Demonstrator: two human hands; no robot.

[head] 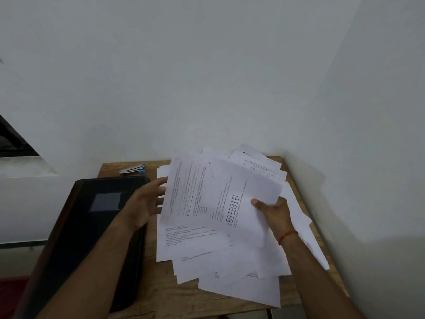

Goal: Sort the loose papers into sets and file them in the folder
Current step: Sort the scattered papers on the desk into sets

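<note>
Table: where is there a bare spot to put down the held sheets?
Bare wood shows in the strip between the folder and the paper pile, along the front edge of the table, and around the stapler at the back. The middle and right are crowded. The right hand grips the held sheets.

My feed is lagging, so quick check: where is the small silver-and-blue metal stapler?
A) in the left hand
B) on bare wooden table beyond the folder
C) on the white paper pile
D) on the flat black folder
B: the silver-and-blue stapler lies on the wooden table past the far edge of the black folder.
</note>
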